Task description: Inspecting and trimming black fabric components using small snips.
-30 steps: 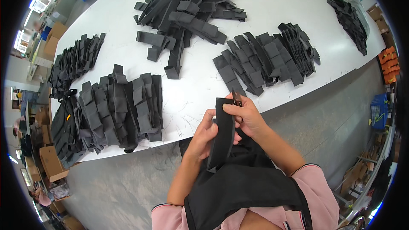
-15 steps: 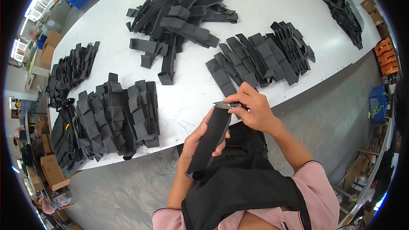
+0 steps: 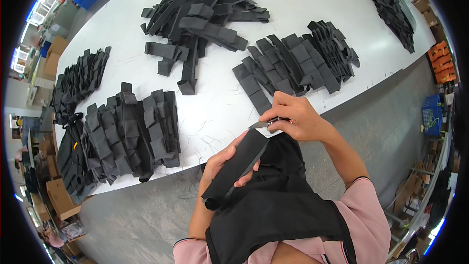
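My left hand [image 3: 221,162] is closed around a folded black fabric strip [image 3: 236,165], fingers showing at its right edge and thumb side at its left. The strip slants above my lap, its far end up by the table edge and its near end curled into a loop. In my right hand [image 3: 299,118] is a pair of small thread snips [image 3: 259,125], pinched between thumb and fingers. Their metal blades lie at the strip's far end; whether they touch it I cannot tell. A black apron [image 3: 278,220] covers my lap.
On the white table [image 3: 215,112] lie a loose heap of black strips [image 3: 205,12], rows of strips at left [image 3: 129,134] and right [image 3: 293,63], and a bundle [image 3: 391,17] at the far right. Thread scraps are scattered about. A blue basket [image 3: 432,115] stands beyond the table's right side.
The strip and my left hand have shifted slightly down and left, with the strip tilted more. My right hand has moved a little right, and the snips now angle down toward the strip's far end.
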Demonstrator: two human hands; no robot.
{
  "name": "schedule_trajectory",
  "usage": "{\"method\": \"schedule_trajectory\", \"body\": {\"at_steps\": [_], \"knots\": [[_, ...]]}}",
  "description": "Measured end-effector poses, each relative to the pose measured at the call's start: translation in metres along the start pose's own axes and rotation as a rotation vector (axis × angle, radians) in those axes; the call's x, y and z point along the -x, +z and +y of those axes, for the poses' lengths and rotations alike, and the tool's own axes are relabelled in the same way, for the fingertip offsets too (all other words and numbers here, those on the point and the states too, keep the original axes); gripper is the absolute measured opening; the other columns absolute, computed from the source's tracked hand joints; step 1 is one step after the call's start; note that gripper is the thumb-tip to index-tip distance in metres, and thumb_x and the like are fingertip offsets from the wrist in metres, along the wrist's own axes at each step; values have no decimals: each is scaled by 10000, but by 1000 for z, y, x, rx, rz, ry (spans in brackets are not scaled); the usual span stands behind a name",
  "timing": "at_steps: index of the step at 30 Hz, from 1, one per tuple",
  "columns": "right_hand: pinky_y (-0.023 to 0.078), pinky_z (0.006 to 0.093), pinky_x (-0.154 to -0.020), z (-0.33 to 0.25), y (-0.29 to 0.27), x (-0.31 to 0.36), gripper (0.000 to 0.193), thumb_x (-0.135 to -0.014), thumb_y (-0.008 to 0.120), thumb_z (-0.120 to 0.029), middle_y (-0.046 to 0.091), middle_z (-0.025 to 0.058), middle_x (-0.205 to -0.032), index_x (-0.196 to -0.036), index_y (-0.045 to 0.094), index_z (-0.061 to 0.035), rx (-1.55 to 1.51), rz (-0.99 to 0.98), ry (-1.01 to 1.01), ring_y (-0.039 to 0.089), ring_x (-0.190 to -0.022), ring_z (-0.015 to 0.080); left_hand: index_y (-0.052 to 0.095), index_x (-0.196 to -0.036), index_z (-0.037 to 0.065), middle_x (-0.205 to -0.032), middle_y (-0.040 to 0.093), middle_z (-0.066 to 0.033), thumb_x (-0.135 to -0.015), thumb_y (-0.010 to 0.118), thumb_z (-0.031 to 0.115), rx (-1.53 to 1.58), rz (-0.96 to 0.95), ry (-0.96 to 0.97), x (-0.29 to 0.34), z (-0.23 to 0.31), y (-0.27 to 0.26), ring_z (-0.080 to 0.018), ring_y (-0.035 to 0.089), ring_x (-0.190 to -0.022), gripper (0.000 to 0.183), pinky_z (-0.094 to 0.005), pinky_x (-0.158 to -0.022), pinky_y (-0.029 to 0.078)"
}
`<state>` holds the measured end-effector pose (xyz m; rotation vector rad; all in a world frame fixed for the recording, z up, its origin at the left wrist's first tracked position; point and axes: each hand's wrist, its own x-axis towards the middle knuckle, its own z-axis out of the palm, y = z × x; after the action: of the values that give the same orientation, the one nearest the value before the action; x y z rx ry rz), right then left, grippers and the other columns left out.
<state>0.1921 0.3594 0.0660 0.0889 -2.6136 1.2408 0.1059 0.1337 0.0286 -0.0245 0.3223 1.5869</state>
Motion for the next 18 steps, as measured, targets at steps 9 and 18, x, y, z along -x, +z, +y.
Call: {"method": "schedule_trajectory", "body": {"at_steps": [9, 18], "knots": [[365, 263, -537, -2, 4, 2, 235, -664, 708, -1, 449, 54, -727, -894, 682, -47, -118, 24, 46, 453, -627, 163, 172, -1448, 64, -895, 533, -242, -924, 444, 330, -28, 23, -9, 2, 1, -1, -197, 505, -495, 648, -244, -420, 413], [417, 278, -523, 6, 31, 16, 176, -720, 697, -40, 486, 41, -760, -891, 660, -57, 12, 270, 199, 528, -594, 179, 607, -1170, 122, -882, 462, -76, -736, 730, 191, -1560, 651, 623, -11, -5, -3, -179, 492, -769, 456, -311, -622, 443]]}}
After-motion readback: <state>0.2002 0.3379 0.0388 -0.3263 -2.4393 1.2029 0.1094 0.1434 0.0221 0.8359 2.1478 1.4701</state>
